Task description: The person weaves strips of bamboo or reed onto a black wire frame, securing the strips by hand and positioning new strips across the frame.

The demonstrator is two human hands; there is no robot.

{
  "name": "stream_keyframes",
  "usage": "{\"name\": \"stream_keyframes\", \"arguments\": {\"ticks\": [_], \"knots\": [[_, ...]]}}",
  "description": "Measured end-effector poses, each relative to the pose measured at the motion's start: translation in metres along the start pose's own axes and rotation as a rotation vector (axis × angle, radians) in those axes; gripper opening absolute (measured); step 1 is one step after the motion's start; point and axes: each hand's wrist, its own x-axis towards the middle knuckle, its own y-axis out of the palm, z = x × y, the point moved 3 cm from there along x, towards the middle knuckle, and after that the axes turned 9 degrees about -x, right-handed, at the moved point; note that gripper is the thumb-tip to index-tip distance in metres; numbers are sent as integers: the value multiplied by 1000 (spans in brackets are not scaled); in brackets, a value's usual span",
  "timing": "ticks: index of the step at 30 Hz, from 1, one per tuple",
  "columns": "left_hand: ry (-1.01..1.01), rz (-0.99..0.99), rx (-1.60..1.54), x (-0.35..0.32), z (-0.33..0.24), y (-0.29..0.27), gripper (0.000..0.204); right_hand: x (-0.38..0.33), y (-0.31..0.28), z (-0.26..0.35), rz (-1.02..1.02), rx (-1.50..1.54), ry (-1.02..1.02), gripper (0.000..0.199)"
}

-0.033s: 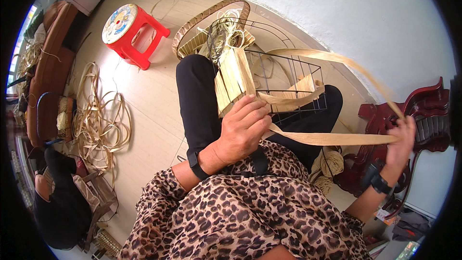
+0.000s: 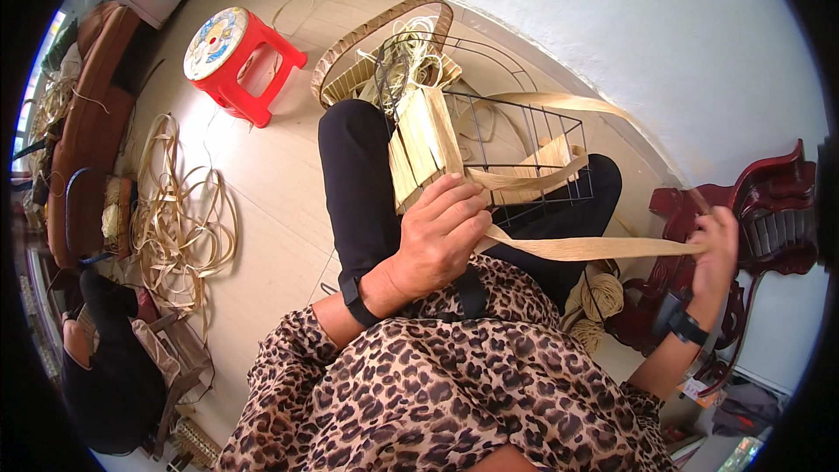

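Note:
A black wire basket frame (image 2: pixel 517 105) rests across my lap, its left end partly covered with wide straw-coloured woven strips (image 2: pixel 423 135). My left hand (image 2: pixel 444 220) is closed over the near edge of that covering, fingers pinching the flat strip (image 2: pixel 594 249) where it leaves the frame. Out to the right, my right hand (image 2: pixel 717 243) grips this strip and draws it sideways, fairly taut between both hands. Another length of strip arcs from the frame's far side toward my right hand, blurred near it. Inside the frame's right part lies a paler woven piece (image 2: pixel 551 156).
Beyond my knees stands a round basket (image 2: pixel 328 61) with pale strands (image 2: pixel 411 48). A red stool (image 2: pixel 249 79) and a heap of loose strips (image 2: pixel 179 218) are on the floor at left. Carved dark-red furniture (image 2: pixel 682 236) and a white wall (image 2: pixel 612 26) border my right side.
My right hand has shifted slightly left, toward my body's middle, with the strip. The arcing length beside the wall has moved with it. My left hand stays in place.

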Motion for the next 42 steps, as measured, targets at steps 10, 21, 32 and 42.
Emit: {"name": "stream_keyframes", "arguments": {"ticks": [10,21,32,42], "knots": [[-34,-65,-122,-5,-9,-9,20,24,187,101,483,-731,-699,33],[-57,-91,-159,-13,-24,-14,19,104,304,83,1087,-1191,-568,52],[-43,-114,-246,-2,-33,-26,15,20,326,141,1059,-559,-1341,34],[153,-191,-326,43,-37,-20,10,-23,303,129,658,-497,-1463,29]]}}
